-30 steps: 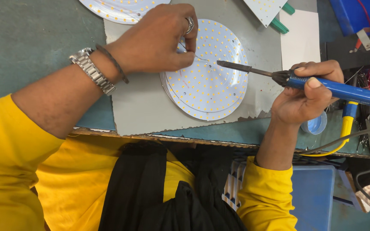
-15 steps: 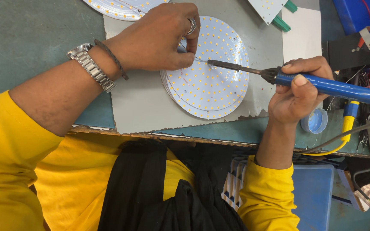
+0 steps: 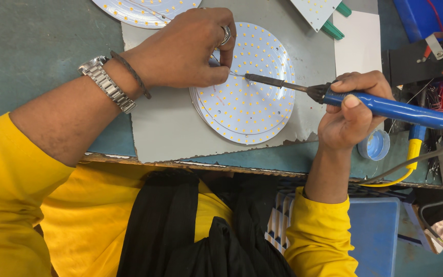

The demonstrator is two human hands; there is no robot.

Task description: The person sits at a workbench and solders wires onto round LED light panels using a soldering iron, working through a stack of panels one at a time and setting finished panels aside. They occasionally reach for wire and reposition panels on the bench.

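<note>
Head view, the only one I have: my left hand (image 3: 188, 48) sits upper centre of the frame, fingers curled narrow, thumb and forefinger pinched on a thin wire (image 3: 236, 75) at the left part of the round LED board (image 3: 247, 107). I see a ring on one finger, and a metal watch (image 3: 106, 84) with a dark band beside it on the wrist. My right hand (image 3: 349, 115) is at centre right, fingers wrapped tight around the blue handle of the soldering iron (image 3: 385, 106); the iron lies nearly level, its dark tip pointing left and meeting the wire end over the board, just beside the left fingertips. Whether tip and board touch I cannot tell. The board lies in the upper middle of the frame on a grey mat (image 3: 170, 133), on top of what looks like a stack of like boards. A second round board (image 3: 144, 7) is cut off by the top edge, upper left. A rectangular board (image 3: 316, 10) and green pegs (image 3: 331, 30) lie at top right. A small blue cap (image 3: 374, 145) rests near the right wrist, by a yellow cable (image 3: 414, 149). Yellow sleeves fill the lower frame.
</note>
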